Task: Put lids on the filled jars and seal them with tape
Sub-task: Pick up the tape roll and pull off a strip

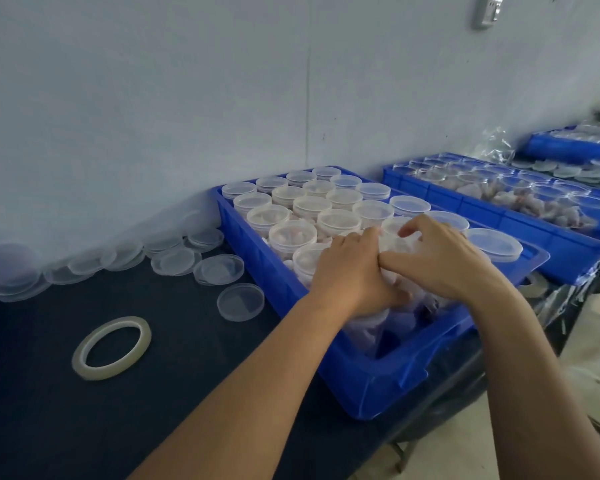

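Observation:
A blue crate (pixel 388 386) on the dark table holds several clear filled jars (pixel 293 237) with lids on. Both hands are inside the crate around one jar (pixel 390 233) near its front. My left hand (pixel 350 271) grips the jar's side with curled fingers. My right hand (pixel 440 254) lies over its top, fingers curled on the lid's rim. Most of that jar is hidden by the hands. A roll of clear tape (pixel 111 348) lies flat on the table to the left, apart from both hands.
Loose clear lids (pixel 219 270) lie scattered along the wall and beside the crate, one lid (pixel 240 302) nearest the tape. A second blue crate (pixel 499 209) of open filled jars stands to the right, a third crate (pixel 568 147) behind it. The table's edge runs at lower right.

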